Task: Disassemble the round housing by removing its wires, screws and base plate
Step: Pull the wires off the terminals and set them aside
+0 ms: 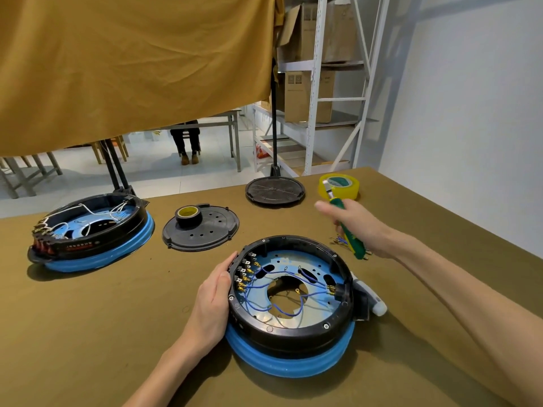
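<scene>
Nearest to me, the round housing sits open side up on the olive-brown cloth table, black wall on a blue base ring, blue wires looped inside over its base plate. My left hand rests flat against the housing's left wall, fingers straight. My right hand, above and right of the housing, grips a green-handled screwdriver, fingers curled round it. Beyond the housing lie 2 black round covers, the nearer one carrying a dark tape roll. A yellow tape roll stands far right of the housing; a second housing sits far left. Behind the table hang a mustard cloth, white shelving with cartons, and a white wall.
</scene>
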Tool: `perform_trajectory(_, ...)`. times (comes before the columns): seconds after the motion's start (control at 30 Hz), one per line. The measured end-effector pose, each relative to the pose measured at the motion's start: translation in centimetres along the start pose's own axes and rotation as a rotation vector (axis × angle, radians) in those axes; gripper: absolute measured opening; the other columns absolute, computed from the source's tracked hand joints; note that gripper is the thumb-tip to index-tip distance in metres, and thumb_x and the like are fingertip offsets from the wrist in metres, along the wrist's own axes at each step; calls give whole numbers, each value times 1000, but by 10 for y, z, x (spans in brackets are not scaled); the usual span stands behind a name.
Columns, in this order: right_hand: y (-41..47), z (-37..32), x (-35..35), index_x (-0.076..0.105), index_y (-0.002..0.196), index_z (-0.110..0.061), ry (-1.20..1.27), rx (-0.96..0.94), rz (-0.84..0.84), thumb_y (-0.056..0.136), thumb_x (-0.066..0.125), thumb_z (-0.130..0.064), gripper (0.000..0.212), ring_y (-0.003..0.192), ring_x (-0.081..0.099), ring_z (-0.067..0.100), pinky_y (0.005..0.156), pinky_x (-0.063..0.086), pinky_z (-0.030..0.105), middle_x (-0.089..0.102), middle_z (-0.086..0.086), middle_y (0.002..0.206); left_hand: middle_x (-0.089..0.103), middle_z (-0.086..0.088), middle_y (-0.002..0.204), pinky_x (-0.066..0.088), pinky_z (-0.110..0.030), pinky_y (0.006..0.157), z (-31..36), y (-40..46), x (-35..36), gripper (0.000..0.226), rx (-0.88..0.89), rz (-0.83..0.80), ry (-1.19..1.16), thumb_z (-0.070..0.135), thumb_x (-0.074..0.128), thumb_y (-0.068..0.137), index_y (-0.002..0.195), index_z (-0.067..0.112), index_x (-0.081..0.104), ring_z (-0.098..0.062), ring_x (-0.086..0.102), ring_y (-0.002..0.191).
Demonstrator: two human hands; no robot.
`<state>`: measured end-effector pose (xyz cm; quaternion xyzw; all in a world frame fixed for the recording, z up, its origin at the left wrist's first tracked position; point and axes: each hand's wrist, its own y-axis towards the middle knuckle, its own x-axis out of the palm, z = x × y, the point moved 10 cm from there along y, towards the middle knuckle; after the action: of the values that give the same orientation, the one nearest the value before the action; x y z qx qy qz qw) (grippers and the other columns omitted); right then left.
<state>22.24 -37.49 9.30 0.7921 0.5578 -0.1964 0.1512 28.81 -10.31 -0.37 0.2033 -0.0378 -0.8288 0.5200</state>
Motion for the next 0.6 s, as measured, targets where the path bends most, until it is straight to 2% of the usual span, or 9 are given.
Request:
perform_trajectory(0.07,-5,-17,26,57,114,-7,-108,-36,-137,72,76,-61,72,78,50,19,74,45,35,53,11,88,56,14,146,38,-43,118,-1,0,0,66,-3,2,-6,59,26,97,152,27,45,0,48,136)
perform_trajectory(0.13,-14,-34,48,62,109,-7,-305,-119,-193,74,79,-46,55,76,57,23,72,47,37,62,20,92,56,14,146,38,-43,118,-1,0,0,65,-5,0,-10,58,26,98,152,27,44,0,48,137)
perform_trajectory(0.2,-25,-48,69,64,102,-8,-525,-219,-253,79,76,-38,40,78,63,30,68,49,40,66,20,95,55,14,148,37,-43,119,-1,-1,0,66,-10,-7,-7,59,26,98,153,27,43,0,47,138)
perform_trajectory(0.27,-39,-54,90,60,105,-14,-709,-271,-357,81,73,-41,38,82,62,26,69,52,44,65,8,95,54,13,149,37,-43,119,-2,-1,0,67,-14,-12,-1,60,25,98,154,26,42,-1,46,139)
perform_trajectory(0.37,-54,-56,103,50,114,-30,-936,-313,-431,82,68,-51,43,81,58,14,60,45,34,57,-12,91,53,14,149,36,-42,120,-1,-1,0,67,-16,-20,10,60,24,98,154,27,41,1,45,139)
perform_trajectory(0.47,-55,-62,110,56,127,-18,-1106,-359,-390,81,66,-53,58,91,64,27,69,52,38,67,1,100,53,13,149,36,-42,120,-1,-1,1,67,-17,-21,-5,59,25,98,154,25,42,0,45,139)
perform_trajectory(0.6,-48,-58,123,60,127,-11,-1203,-333,-421,81,65,-48,59,99,68,32,75,58,43,70,12,113,52,13,150,37,-41,120,0,-3,1,68,-21,-27,-2,60,24,98,154,26,40,1,44,139)
